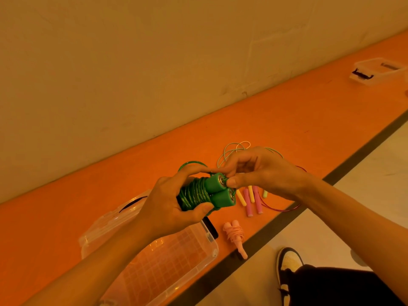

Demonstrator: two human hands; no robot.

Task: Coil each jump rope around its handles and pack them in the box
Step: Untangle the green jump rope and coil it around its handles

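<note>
My left hand (170, 206) grips a green jump rope (205, 193), its cord wound tightly around the two green handles held side by side. A last loop of green cord arcs above that hand. My right hand (258, 171) pinches the cord at the handles' end caps. Below them on the orange bench stands an open clear plastic box (205, 259), with nothing visible inside. A coiled pink jump rope (235, 236) lies just right of the box. Behind my hands lie loose ropes with pink handles (254, 202) and yellow handles (241, 197), their cords tangled.
The box's clear lid (110, 219) leans open at its left. The orange bench (309, 120) runs along a beige wall, with a dark front edge. A second clear container (375, 70) sits far right on it. My shoe (289, 263) is on the pale floor.
</note>
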